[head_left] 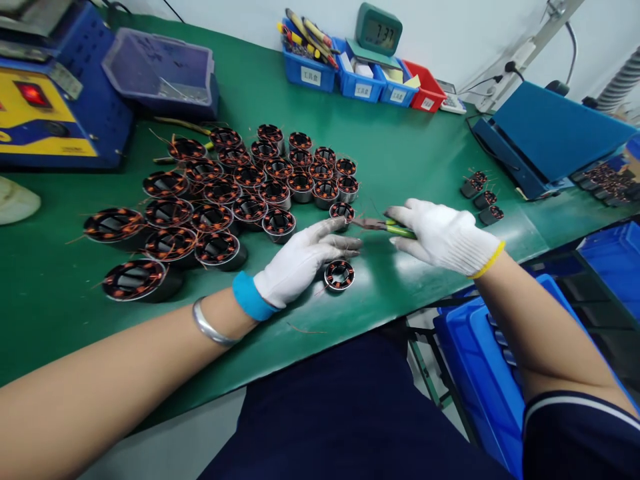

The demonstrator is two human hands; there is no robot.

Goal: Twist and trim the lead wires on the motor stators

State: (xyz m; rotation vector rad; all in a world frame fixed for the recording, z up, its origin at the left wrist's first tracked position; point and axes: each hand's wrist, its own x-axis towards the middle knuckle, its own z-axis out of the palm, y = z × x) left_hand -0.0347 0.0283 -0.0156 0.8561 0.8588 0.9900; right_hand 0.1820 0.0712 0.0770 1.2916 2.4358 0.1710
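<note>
My left hand (pixel 313 253), in a white glove with a blue cuff, lies palm toward the bench with fingers stretched out. Its upper fingertips reach the near side of a wire-wound motor stator (pixel 342 212); whether they press on it is hard to tell. Just below those fingers a second stator (pixel 339 275) stands on the green bench. My right hand (pixel 440 233), gloved in white with a yellow edge, is closed around green-handled cutting pliers (pixel 397 229). The plier jaws point left, close beside the upper stator, where thin wire ends stick up.
Several copper-wound stators (pixel 250 175) stand grouped at left. A purple bin (pixel 160 67), blue tool boxes (pixel 310 72), a red box (pixel 425 87) and a clock (pixel 379 30) line the back. A few stators (pixel 485 199) sit near a blue stand (pixel 555 133). One loose wire (pixel 307 330) lies in front.
</note>
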